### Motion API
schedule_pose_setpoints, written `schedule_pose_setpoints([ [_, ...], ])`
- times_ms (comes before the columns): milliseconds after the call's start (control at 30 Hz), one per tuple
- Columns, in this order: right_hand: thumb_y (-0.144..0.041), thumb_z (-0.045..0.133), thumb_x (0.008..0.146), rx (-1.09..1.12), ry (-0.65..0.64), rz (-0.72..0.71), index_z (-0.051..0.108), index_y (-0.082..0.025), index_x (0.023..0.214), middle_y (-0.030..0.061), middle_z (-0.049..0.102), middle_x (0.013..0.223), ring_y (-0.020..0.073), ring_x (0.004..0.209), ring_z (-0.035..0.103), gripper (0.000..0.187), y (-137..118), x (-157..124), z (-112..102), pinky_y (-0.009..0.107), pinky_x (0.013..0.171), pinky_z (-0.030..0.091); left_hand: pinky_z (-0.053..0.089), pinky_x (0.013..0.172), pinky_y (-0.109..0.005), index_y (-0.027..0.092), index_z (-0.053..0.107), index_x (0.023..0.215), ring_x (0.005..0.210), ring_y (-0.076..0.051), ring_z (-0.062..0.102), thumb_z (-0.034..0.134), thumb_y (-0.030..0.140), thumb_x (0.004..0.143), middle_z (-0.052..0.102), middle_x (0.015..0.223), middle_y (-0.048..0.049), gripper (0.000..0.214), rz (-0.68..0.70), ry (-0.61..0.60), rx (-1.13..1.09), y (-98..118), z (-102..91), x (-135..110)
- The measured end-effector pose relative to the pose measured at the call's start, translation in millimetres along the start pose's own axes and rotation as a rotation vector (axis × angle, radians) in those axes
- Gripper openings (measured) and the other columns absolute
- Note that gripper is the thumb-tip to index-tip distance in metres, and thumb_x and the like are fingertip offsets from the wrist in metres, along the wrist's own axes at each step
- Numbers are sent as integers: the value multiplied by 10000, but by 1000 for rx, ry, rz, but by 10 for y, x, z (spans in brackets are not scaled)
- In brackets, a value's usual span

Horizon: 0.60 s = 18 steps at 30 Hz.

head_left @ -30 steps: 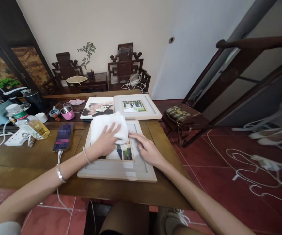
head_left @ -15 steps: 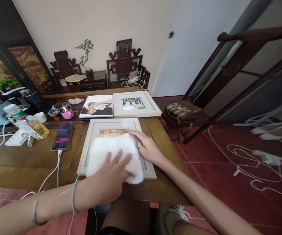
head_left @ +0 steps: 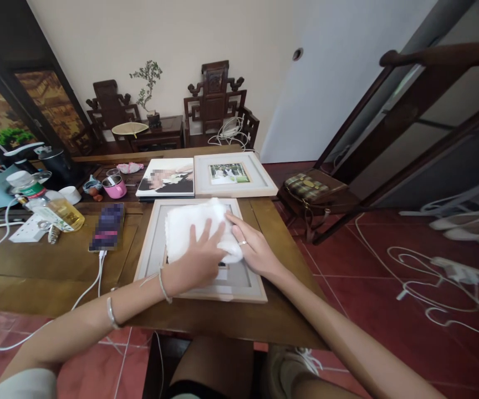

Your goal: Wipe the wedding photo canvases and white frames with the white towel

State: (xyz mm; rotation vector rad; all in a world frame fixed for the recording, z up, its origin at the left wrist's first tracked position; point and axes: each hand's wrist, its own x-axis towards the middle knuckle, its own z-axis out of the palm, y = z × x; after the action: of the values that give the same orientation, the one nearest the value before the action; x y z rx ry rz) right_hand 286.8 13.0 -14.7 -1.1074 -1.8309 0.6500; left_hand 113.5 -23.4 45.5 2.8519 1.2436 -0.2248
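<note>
A pale wooden picture frame [head_left: 148,244] with a grey mat lies flat on the table in front of me. Over its upper middle is a fluffy white cloth [head_left: 185,224], which covers most of the picture inside. My left hand [head_left: 200,249] presses down on the cloth with its fingers spread. From the right, my right hand [head_left: 256,246], wearing a ring, rests over the frame's right side. Its fingers are stretched out and reach the cloth's right edge; their undersides are hidden.
Behind lie a second framed photo [head_left: 248,172] and a photo album [head_left: 168,174]. To the left are a charging phone [head_left: 108,227], a bottle [head_left: 59,208], a pink mug [head_left: 115,187] and a power strip [head_left: 27,230]. A chair with a plaid bag [head_left: 310,185] stands right of the table.
My left hand has pushed the cloth away from me, up the frame, uncovering the frame's lower part. My right hand has stayed near the frame's right side, shifting slightly.
</note>
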Motion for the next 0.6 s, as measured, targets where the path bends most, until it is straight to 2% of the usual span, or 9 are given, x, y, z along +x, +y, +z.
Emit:
schedule_pose_setpoints([
  [167, -338, 377, 970, -12, -53, -30, 541, -219, 1342, 78, 551, 1396, 225, 1311, 491, 424, -13, 21, -4, 457, 1135, 358, 241, 1063, -689, 142, 663, 1088, 1424, -464, 106, 576, 117, 774, 195, 1563, -177, 327, 111, -66, 31, 227, -125, -398],
  [267, -307, 396, 965, -11, -107, -84, 611, -239, 1269, 63, 604, 1338, 225, 1289, 516, 379, -40, 34, -3, 472, 1123, 373, 294, 1069, -635, 169, 675, 1085, 1423, -417, 192, 534, 71, 767, 273, 1549, -126, 362, 96, -142, -7, 161, -201, -569],
  [333, -298, 406, 961, -34, -129, -95, 641, -225, 1229, 82, 628, 1305, 232, 1269, 536, 364, -53, 38, 0, 484, 1105, 391, 316, 1060, -622, 191, 678, 1089, 1409, -392, 256, 510, 49, 762, 327, 1530, -102, 394, 46, -135, -25, 22, -209, -583],
  [467, -275, 439, 947, -62, -122, -111, 659, -226, 1197, 94, 640, 1287, 238, 1247, 555, 336, -59, 42, 7, 484, 1086, 412, 295, 1062, -627, 179, 632, 1156, 1372, -370, 341, 485, 10, 741, 373, 1503, -123, 472, -58, 62, -33, -345, -157, -346],
  [533, -256, 445, 942, -57, -123, -132, 647, -235, 1210, 88, 632, 1299, 233, 1252, 551, 337, -53, 44, 9, 476, 1084, 413, 342, 1063, -547, 150, 615, 1152, 1324, -331, 418, 466, -15, 726, 463, 1434, -141, 481, -46, 196, -109, -489, -167, -127],
  [600, -223, 435, 935, -58, -134, -153, 636, -233, 1222, 85, 631, 1300, 226, 1254, 547, 350, -37, 45, 5, 465, 1080, 416, 431, 998, -425, 131, 626, 1065, 1197, -277, 536, 466, -12, 724, 603, 1259, -132, 403, 35, 293, -222, -569, -216, 120],
])
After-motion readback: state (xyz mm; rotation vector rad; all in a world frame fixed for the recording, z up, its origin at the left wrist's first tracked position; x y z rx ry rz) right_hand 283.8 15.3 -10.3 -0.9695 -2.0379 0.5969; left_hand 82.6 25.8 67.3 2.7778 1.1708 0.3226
